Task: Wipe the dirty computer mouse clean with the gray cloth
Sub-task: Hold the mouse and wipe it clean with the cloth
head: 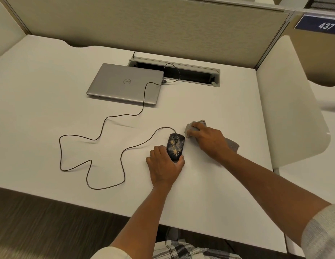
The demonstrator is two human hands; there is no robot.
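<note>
From the head camera, the black mouse (175, 146), speckled with yellowish and pale grime, sits on the white counter (50, 109). The left hand (165, 165) curls around its near end, gripping it. Just beside the mouse, the right hand (206, 140) presses down on the bunched gray cloth (231, 143), fingers closed over it. The mouse cord (99, 135) loops across to a closed silver laptop (125, 84).

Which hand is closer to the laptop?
The right. The right hand lies on the cloth, beside the mouse and farther up the desk toward the laptop. The left hand grips the mouse's near end.
</note>
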